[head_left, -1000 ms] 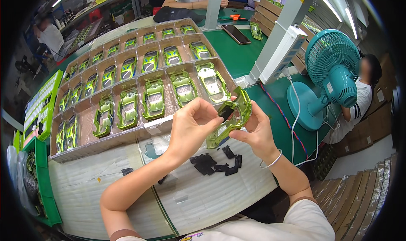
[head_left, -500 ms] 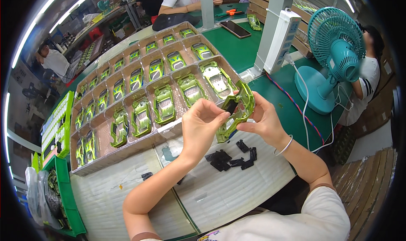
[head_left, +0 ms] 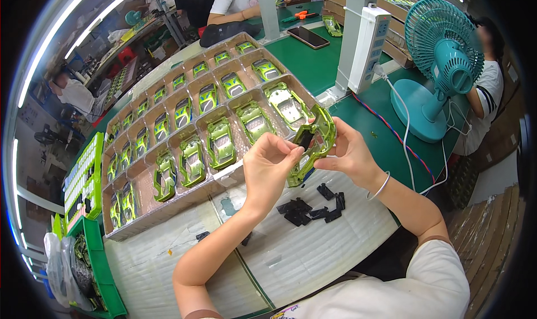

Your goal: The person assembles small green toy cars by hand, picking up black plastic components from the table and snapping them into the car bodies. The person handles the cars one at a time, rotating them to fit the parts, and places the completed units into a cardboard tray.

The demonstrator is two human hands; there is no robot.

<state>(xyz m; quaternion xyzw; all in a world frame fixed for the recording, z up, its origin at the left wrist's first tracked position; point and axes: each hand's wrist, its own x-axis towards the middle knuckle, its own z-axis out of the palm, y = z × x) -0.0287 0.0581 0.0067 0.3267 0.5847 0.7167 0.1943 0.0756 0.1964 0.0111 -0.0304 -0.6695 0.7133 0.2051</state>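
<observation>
My right hand (head_left: 349,154) holds a shiny green toy car body (head_left: 314,145) tilted on its side above the table. My left hand (head_left: 268,168) pinches a small black plastic part (head_left: 305,137) pressed into the car body's window opening. Just below the hands, a small heap of black parts (head_left: 313,206) lies on the pale table mat (head_left: 291,252). To the left and behind, a brown cardboard divider tray (head_left: 140,221) holds several green car bodies in rows of cells.
A teal desk fan (head_left: 442,56) stands at the right on the green table, with a white power strip (head_left: 369,47) on a post and cables trailing. A phone (head_left: 307,37) lies further back. Green crates (head_left: 92,263) stand at the left. Other people work at the far and right sides.
The view has shifted, so the tray and fan sit higher in the picture. My hands stay together on the car body, with the left fingers working the black part into it.
</observation>
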